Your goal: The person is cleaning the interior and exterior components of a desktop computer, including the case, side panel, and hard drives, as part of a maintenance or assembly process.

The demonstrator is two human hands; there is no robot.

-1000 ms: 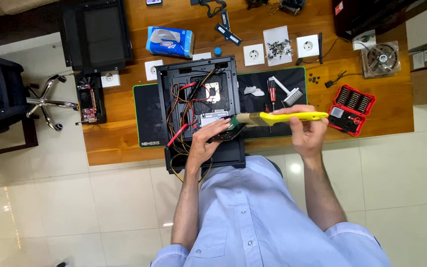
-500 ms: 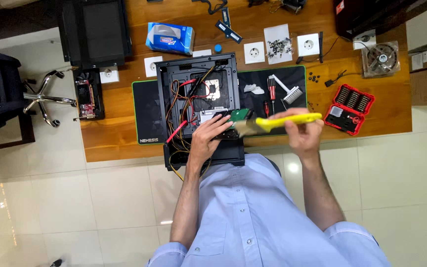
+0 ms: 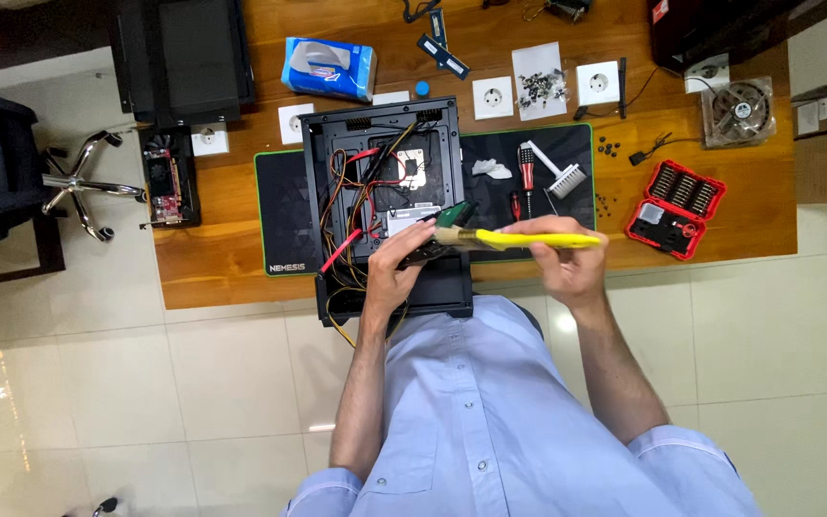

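Note:
My left hand (image 3: 396, 266) grips a small green circuit board (image 3: 458, 214) at the near right corner of an open black computer case (image 3: 380, 182) with red, yellow and black wires inside. My right hand (image 3: 559, 257) holds a yellow-handled brush (image 3: 528, 239) level, its bristles pointing left against the board. Both hands meet just over the case's near edge, above the black desk mat (image 3: 284, 215).
On the wooden desk (image 3: 490, 77): a blue tissue pack (image 3: 329, 67), white wall sockets (image 3: 493, 97), a red screwdriver (image 3: 527, 177), a white brush (image 3: 559, 176), a red bit set (image 3: 674, 209), a case fan (image 3: 737, 110), a graphics card (image 3: 168, 182). A chair base (image 3: 88, 187) stands left.
The view has shifted slightly. My hands stay together at the case's corner, the brush moving a little over the board.

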